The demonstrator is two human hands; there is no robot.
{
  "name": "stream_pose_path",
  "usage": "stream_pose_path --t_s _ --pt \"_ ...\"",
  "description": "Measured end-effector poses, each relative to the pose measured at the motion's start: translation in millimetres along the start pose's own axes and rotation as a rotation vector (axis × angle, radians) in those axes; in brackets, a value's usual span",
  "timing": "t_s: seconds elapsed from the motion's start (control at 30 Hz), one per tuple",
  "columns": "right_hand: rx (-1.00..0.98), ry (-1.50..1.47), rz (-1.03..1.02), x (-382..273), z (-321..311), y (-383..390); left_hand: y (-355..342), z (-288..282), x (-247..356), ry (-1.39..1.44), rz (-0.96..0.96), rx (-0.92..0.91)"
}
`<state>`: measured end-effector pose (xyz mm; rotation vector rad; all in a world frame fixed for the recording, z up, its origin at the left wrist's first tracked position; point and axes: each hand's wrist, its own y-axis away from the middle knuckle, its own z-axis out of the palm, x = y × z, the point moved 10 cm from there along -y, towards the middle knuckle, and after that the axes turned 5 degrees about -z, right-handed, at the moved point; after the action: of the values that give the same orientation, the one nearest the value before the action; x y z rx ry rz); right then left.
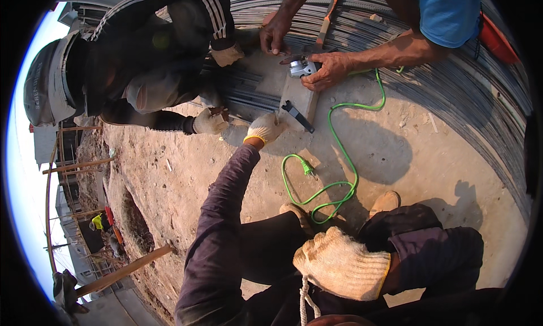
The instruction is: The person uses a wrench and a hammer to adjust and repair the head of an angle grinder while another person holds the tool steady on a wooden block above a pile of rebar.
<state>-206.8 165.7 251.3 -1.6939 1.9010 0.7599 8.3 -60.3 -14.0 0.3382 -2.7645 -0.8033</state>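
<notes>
My left hand (266, 129), in a cream knit glove, reaches forward to the near end of a bundle of steel bars (246, 97), beside a pale block (298, 97). Its fingers are drawn together, and what they grip, if anything, is hidden. A flat black piece (298, 117) lies across the block just right of those fingertips. My right hand (343, 265), gloved too, rests closed over my bent leg with no tool showing. A white cord (305, 297) hangs at its fingertips; I cannot tell whether it is held.
A co-worker's bare hand (328, 70) holds a silver-headed power tool (298, 69). Another co-worker's gloved hand (210, 122) is left of mine. A green cable (342, 150) with a plug (307, 167) loops over the ground. An orange-handled tool (326, 23) lies by long steel bars (452, 94).
</notes>
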Motion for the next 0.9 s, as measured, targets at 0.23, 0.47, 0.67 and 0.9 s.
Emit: stream_pose_path --t_s 0.23,0.47,0.67,0.9 --pt "-0.102 -0.072 -0.053 -12.9 14.0 -9.2 -43.0 13.8 -61.7 0.886 -0.063 -0.021" --pt "-0.124 -0.042 0.05 -7.4 21.7 -11.8 -53.0 -2.9 -35.8 0.699 0.16 0.037" --pt "-0.07 -0.05 0.109 -3.7 28.9 -16.7 -43.5 0.3 -25.9 0.678 0.204 0.013" --pt "-0.127 -0.053 0.066 -8.8 25.0 -19.6 -41.0 -11.7 -31.7 0.441 0.206 0.177"
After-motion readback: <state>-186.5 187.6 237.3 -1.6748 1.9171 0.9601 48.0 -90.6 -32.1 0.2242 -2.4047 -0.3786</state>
